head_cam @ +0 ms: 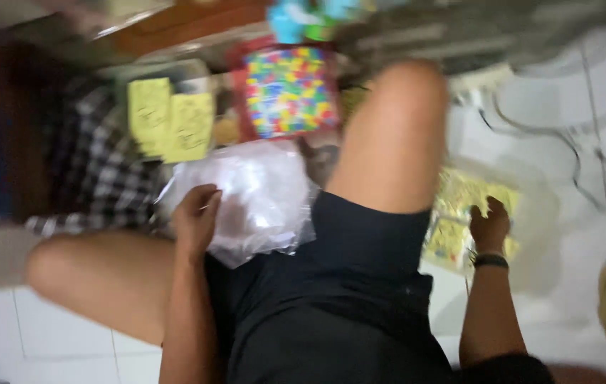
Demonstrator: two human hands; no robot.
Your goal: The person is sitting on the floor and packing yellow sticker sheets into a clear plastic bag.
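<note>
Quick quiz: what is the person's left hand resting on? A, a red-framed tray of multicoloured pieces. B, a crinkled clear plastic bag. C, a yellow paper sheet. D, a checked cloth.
B: the left hand lies on the crinkled clear plastic bag beside the raised knee, while the red-framed tray of multicoloured pieces sits farther off, untouched.

The raised knee (395,135) stands between both hands, blocking any straight crossing. At ten o'clock the yellow cards (171,124) and the colourful box (288,91) crowd the plastic bag (253,195). Open white floor (573,235) lies at three o'clock, crossed by cables (530,121) at one o'clock.
</note>
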